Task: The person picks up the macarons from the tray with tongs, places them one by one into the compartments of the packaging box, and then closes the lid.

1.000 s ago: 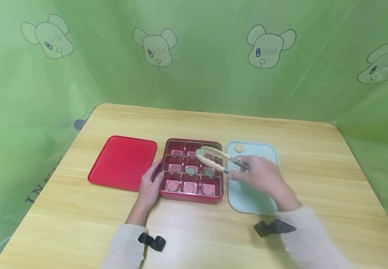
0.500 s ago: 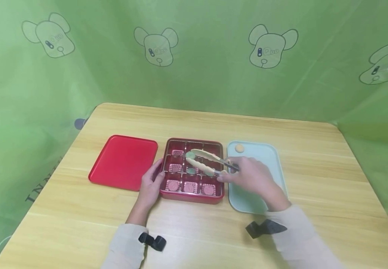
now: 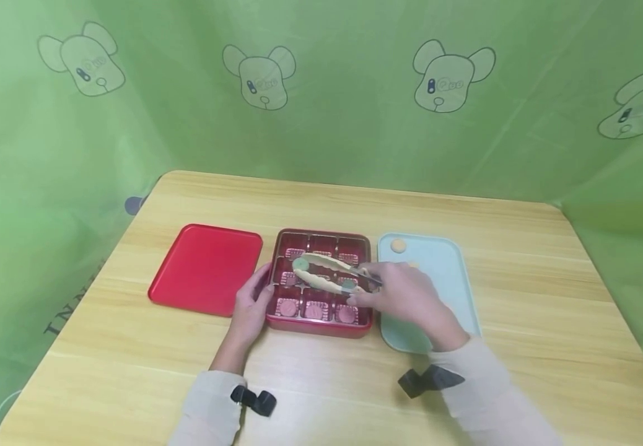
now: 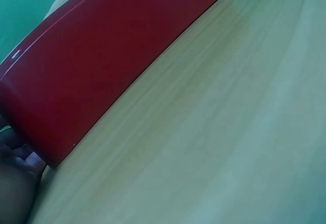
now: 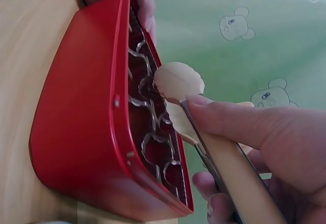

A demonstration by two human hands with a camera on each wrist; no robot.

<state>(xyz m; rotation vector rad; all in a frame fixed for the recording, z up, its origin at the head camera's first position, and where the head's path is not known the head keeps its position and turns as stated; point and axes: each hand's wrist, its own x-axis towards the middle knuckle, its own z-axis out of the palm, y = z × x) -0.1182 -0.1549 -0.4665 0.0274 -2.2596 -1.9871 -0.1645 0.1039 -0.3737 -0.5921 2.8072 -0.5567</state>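
Observation:
A red box (image 3: 318,330) with a clear divided insert sits mid-table. My left hand (image 3: 250,308) grips its left side, thumb at the rim. In my right hand (image 3: 402,291) is a pair of cream-tipped tongs (image 3: 321,283), held over the box. Their tips pinch a round green cookie (image 3: 301,264) above the left compartment of the middle row. Pink cookies (image 3: 287,307) lie in the front row, and another green cookie (image 3: 349,284) is in the right middle compartment. The tongs largely hide the centre compartment. In the right wrist view, the cream tongs tip (image 5: 178,81) stands just above the rim.
To the left lies a flat red lid (image 3: 204,269). A light blue tray (image 3: 450,260) is on the right, partly under my right forearm, with a yellow cookie (image 3: 398,245) in its far left corner and another partly behind the hand. Green cloth (image 3: 321,142) hangs behind the table.
My right hand has moved left with the tongs, carrying the green cookie from the box's right half to its left middle compartment. The left hand stays on the box.

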